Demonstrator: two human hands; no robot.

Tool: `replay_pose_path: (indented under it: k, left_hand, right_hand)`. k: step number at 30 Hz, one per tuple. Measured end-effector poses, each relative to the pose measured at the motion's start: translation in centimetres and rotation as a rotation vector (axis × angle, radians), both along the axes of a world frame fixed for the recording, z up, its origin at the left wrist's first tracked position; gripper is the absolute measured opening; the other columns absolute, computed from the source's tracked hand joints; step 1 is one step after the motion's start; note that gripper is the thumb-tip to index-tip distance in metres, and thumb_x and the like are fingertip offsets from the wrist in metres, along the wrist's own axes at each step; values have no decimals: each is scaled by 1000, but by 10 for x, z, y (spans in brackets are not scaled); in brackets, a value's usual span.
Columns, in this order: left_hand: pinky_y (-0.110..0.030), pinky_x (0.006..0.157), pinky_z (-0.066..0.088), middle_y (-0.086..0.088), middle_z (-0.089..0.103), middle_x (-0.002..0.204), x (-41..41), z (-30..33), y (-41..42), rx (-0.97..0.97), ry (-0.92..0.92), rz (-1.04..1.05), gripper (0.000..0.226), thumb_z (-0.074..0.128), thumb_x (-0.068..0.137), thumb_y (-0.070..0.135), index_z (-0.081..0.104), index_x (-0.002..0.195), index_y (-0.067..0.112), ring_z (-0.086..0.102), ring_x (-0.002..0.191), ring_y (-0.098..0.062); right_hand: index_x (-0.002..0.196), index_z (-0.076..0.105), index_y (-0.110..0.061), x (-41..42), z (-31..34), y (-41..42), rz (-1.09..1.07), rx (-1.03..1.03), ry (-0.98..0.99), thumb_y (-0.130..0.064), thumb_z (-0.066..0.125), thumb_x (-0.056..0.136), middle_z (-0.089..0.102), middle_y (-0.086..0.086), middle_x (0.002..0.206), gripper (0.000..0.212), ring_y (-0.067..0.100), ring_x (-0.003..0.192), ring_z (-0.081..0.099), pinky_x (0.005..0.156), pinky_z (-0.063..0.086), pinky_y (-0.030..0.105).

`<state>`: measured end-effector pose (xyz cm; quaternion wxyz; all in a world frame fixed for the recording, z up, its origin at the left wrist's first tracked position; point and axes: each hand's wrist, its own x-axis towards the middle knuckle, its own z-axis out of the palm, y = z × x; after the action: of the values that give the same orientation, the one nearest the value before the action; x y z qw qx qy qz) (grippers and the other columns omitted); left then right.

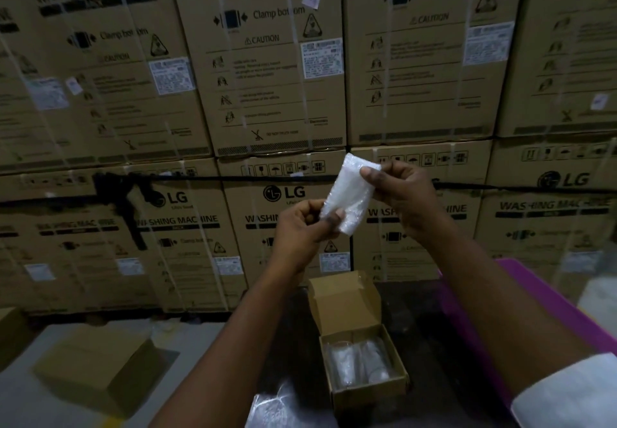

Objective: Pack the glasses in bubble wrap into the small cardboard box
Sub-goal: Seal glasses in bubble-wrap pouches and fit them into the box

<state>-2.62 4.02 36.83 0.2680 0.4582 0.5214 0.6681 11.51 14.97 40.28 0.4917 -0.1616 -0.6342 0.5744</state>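
Both hands are raised, holding a bubble-wrap piece [347,193] between them: the left hand [305,227] pinches its lower end, the right hand [397,190] its upper edge. Below, on the dark counter [293,344], the small cardboard box [364,391] sits open (two wrapped glasses [360,360] inside).

1 head-worn wide-angle view, facing forward and slightly down: raised hands close at centre, small cardboard box [362,366] near bottom edge, stacked washing machine cartons [267,60] filling the background.
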Motion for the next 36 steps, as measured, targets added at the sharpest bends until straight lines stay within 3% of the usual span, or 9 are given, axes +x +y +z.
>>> replay_pose_path:
  k: [3, 6, 11, 21, 29, 33, 36]
  left_hand:
    - [-35, 78, 58, -10, 71, 96, -7, -1, -3, 6, -56, 24, 13, 69, 85, 8, 64, 97, 8, 70, 86, -22]
    - [-36, 77, 60, -11, 71, 96, -9, -5, -7, -35, -49, -33, 15, 69, 84, 7, 62, 97, 7, 71, 85, -22]
    - [-29, 72, 58, -9, 70, 96, -4, -21, -8, -59, -56, -67, 18, 69, 84, 4, 62, 100, 10, 69, 86, -20]
    - [-26, 63, 56, -13, 67, 103, -11, -85, -7, -101, -366, 56, 20, 62, 86, -4, 61, 101, 9, 69, 85, -20]
    - [-23, 65, 57, -5, 72, 91, -47, -108, 21, -246, -53, 122, 22, 69, 82, -5, 67, 97, 12, 69, 79, -15]
    - [-18, 70, 55, -6, 69, 92, -62, -138, 42, -303, 166, 91, 21, 68, 81, -8, 68, 97, 6, 66, 79, -10]
    - [-11, 66, 51, -2, 67, 88, -69, -165, 54, -404, 305, 72, 24, 64, 82, -14, 66, 104, -5, 64, 70, 6]
  right_hand:
    - [95, 53, -12, 5, 1, 8, -3, -110, 99, -18, 73, 77, 64, 10, 102, 27, 24, 95, 68, 85, 56, 39]
    - [132, 44, -17, 11, 3, 11, 181, -127, -111, -20, 74, 70, 60, 7, 118, 69, 25, 106, 64, 90, 54, 40]
    - [115, 58, -16, 4, 7, 8, 246, -4, -363, -6, 63, 84, 63, 8, 112, 32, 18, 94, 68, 74, 57, 27]
    - [102, 59, -12, -2, -23, 22, 293, 148, -841, -1, 60, 86, 63, 9, 104, 20, 18, 87, 67, 67, 54, 24]
    - [93, 59, -11, 2, -88, 12, 173, -21, -770, 0, 67, 82, 67, 4, 79, 18, 15, 71, 66, 61, 54, 27]
    - [96, 62, -22, -4, -133, -1, 41, -8, -761, -2, 68, 82, 68, 5, 88, 25, 19, 80, 68, 72, 59, 35]
    - [102, 70, -19, -9, -173, -11, -130, 118, -808, -7, 69, 82, 70, -3, 93, 23, 12, 84, 67, 80, 57, 33]
